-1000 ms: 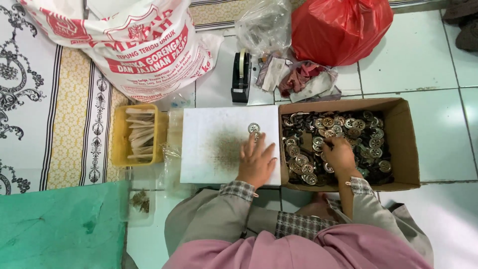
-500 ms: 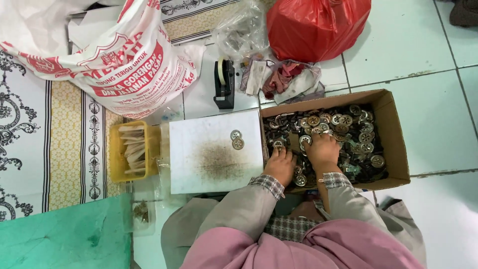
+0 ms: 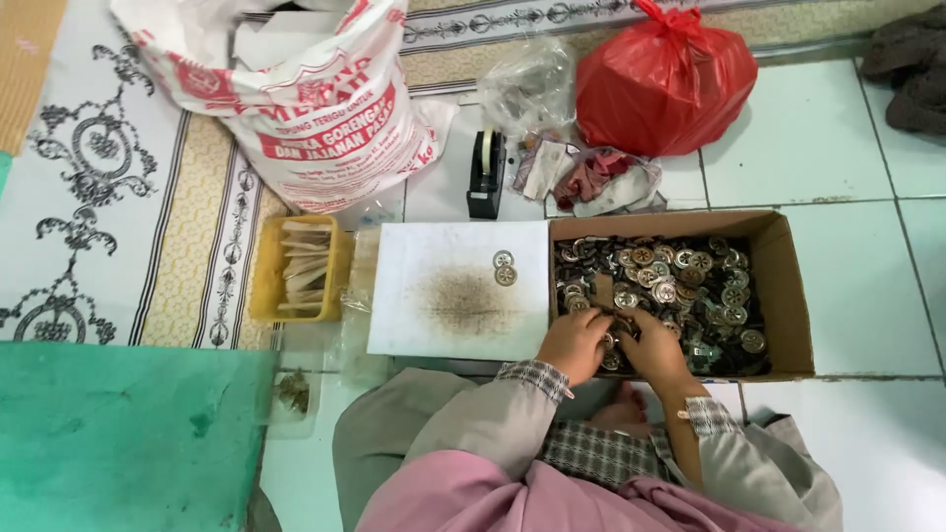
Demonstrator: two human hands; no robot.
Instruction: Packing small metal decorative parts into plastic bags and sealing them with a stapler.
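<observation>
1. a cardboard box (image 3: 783, 286) lies open on the tiled floor, filled with small round metal discs (image 3: 680, 281) in a dark jumble.
2. both hands are down in the box's near left corner, close together: the left hand (image 3: 574, 342) with fingers curled into the heap, the right hand (image 3: 652, 350) likewise bent over it; what either pinches is too small to tell.
3. just left of the box, touching it, a white board (image 3: 434, 296) with a brown smudge carries two round discs (image 3: 504, 267) near its far right corner.
4. left of the board, a yellow tray (image 3: 264, 281) holds pale flat packets.
5. beyond it slumps a white sack (image 3: 296, 99) with red printing; further right a knotted red plastic bag (image 3: 665, 84), a clear bag (image 3: 527, 89), and a black tape dispenser (image 3: 485, 177).
6. a green mat (image 3: 118, 433) is cut off at the lower left; the sack's top runs out of view.
</observation>
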